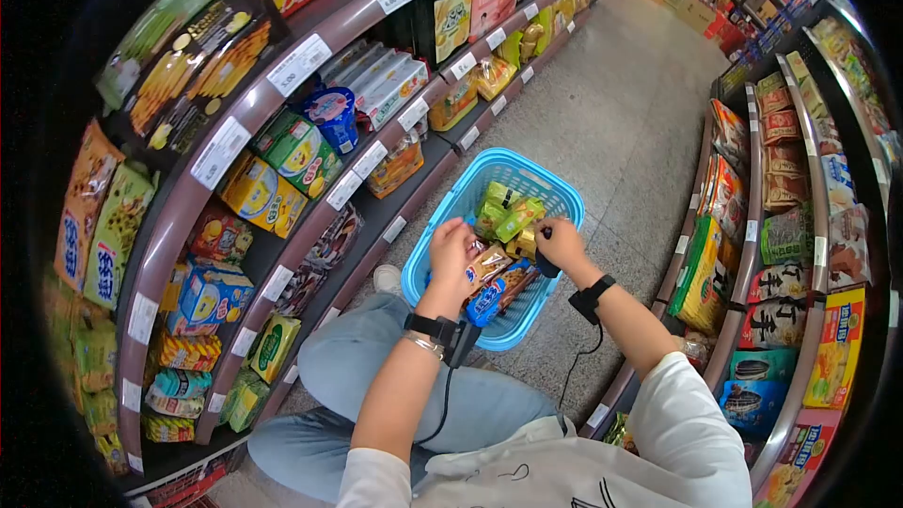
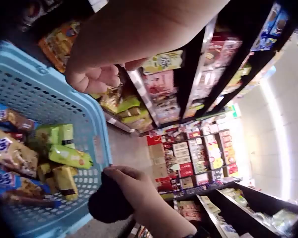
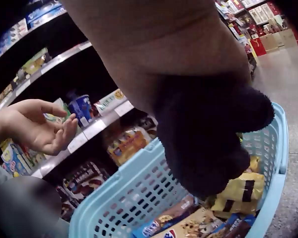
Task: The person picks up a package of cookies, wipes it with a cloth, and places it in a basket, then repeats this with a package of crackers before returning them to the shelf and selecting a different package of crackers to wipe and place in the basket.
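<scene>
A light blue plastic shopping basket stands on the floor before the person's knees. Inside lie green packets, yellow packets with dark bands, a beige cookie pack and a blue cookie pack. Over the basket's left side hovers my left hand, fingers loosely curled, nothing in them. My right hand is at the right rim, its fingers bent over a black fuzzy thing whose kind I cannot tell. That black thing hides part of the packets in the right wrist view.
Snack shelves with price tags rise close on the left, holding boxes, a blue tub and bags. More shelves of bagged snacks line the right. Between them the grey floor runs to red boxes at the far end.
</scene>
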`<state>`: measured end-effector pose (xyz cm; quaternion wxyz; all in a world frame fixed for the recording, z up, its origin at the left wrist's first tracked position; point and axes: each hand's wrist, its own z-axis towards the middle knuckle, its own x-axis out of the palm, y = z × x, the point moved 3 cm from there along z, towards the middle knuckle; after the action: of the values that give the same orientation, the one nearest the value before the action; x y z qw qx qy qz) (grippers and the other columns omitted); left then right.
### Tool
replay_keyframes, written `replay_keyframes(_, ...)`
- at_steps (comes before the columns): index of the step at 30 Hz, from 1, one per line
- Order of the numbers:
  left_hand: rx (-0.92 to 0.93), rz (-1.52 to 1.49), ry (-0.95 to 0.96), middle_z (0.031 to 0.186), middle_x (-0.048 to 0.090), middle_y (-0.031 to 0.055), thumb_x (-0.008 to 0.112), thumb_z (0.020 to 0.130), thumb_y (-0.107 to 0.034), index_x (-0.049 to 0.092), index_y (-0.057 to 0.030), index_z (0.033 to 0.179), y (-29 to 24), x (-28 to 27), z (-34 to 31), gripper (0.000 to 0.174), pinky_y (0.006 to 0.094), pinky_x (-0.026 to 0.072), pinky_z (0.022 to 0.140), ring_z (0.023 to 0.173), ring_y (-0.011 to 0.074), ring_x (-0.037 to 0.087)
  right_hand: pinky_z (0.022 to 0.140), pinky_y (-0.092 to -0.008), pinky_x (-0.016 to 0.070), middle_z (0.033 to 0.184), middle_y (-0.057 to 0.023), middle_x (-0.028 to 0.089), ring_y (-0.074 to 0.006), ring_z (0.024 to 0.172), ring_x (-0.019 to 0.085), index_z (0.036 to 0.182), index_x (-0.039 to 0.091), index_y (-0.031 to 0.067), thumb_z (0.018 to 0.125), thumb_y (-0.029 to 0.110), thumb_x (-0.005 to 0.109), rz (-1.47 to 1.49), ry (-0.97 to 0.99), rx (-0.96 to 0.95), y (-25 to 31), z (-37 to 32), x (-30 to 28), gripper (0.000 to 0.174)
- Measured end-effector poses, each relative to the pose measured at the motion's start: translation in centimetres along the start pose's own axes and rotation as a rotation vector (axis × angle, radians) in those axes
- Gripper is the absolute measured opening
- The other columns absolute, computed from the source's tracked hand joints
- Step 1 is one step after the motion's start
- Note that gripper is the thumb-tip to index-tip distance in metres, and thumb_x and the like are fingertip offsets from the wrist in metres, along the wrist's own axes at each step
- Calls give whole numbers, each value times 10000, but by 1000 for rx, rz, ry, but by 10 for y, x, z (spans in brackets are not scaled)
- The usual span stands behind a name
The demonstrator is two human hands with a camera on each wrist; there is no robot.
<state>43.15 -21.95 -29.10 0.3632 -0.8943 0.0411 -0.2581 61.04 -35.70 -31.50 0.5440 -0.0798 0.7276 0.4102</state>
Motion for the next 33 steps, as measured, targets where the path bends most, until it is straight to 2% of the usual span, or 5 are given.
replay_keyframes(12, -118, -43, -55, 1060, 585, 13, 617, 880, -140, 550, -124, 1112, 1, -33, 24, 242, 320, 450, 749, 860, 125, 571, 727, -420, 550, 1297, -114, 482, -310, 1070, 560, 1054, 662, 53, 598, 343, 860, -751, 158, 20, -60, 29, 108, 575)
replay_keyframes(15, -133, -52, -66, 1050, 599, 11, 619, 882, -146, 554, -132, 1114, 4, -38, 24, 241, 317, 445, 747, 865, 128, 573, 666, -406, 551, 1305, -155, 486, -283, 981, 575, 1031, 672, 0, 829, 57, 580, -748, 161, -4, -58, 29, 116, 229)
replay_keyframes(19, -132, -49, -96, 1037, 608, 15, 620, 879, -151, 562, -126, 1104, 0, -43, 19, 234, 320, 440, 759, 881, 138, 572, 675, -400, 544, 1221, -103, 553, -270, 947, 597, 1016, 686, 11, 831, 79, 572, -773, 120, -49, -59, 36, 120, 227)
replay_keyframes(29, -284, 1, 42, 976, 591, 13, 638, 872, -208, 578, -127, 1040, 28, -43, 25, 196, 332, 497, 734, 875, 165, 579, 685, -403, 562, 1320, -154, 512, -281, 967, 614, 906, 717, 40, 652, 296, 765, -705, 182, -118, -24, 6, 50, 365)
replay_keyframes(33, -511, 62, 170, 1101, 586, 81, 649, 885, -360, 538, -100, 1148, 58, -50, 30, 386, 423, 519, 832, 966, 254, 596, 655, -396, 552, 1110, -118, 575, -271, 873, 636, 856, 709, 46, 666, 335, 760, -616, 161, -155, 19, -33, -11, 349)
